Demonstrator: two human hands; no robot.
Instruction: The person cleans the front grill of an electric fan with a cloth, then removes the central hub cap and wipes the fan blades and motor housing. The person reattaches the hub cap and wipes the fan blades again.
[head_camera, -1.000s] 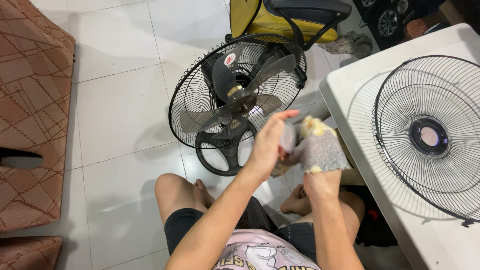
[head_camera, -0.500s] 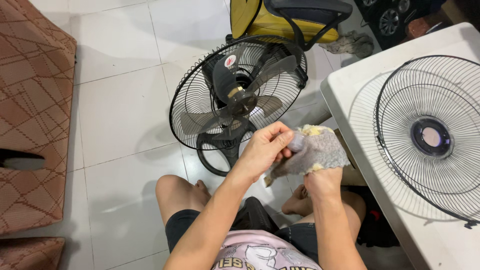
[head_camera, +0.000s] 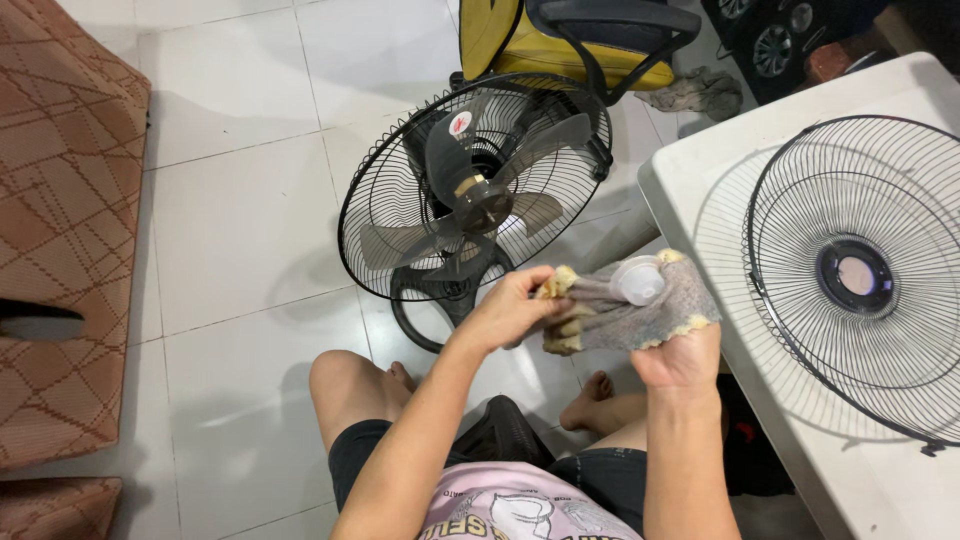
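The left hand (head_camera: 510, 310) has its fingers pinched together on one end of a grey-and-yellow cloth (head_camera: 610, 318). The right hand (head_camera: 680, 355) has its fingers closed under the cloth, a small translucent cap (head_camera: 638, 280) resting above them.

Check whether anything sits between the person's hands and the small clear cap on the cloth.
Only the grey cloth does. The small clear cap lies on top of it, and the right hand cups it from beneath through the fabric. The left hand pinches the cloth's edge, apart from the cap, with nothing visible between them.
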